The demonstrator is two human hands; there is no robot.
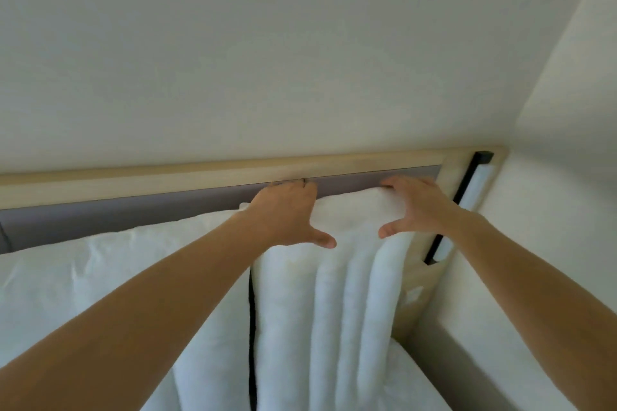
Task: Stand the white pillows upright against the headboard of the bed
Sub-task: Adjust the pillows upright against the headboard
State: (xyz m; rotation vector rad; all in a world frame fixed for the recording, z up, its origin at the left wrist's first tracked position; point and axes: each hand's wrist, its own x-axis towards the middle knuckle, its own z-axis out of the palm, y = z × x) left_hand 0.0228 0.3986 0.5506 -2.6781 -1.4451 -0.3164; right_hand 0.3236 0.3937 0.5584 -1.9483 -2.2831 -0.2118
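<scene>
I'm in a bedroom: padded wood-framed headboard (213,173) beyond my fingertips, white pillows (337,294) beneath them, plain wall (267,60) above.

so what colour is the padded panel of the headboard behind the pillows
Grey-purple padded panel, framed in light wood; head view.

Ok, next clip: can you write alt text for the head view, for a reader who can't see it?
Two bare hands, the left hand and right hand, press on the top edge of a white pillow standing upright against a wood-framed grey headboard. Another white pillow stands to its left, and a plain pale wall fills the upper half.
</scene>
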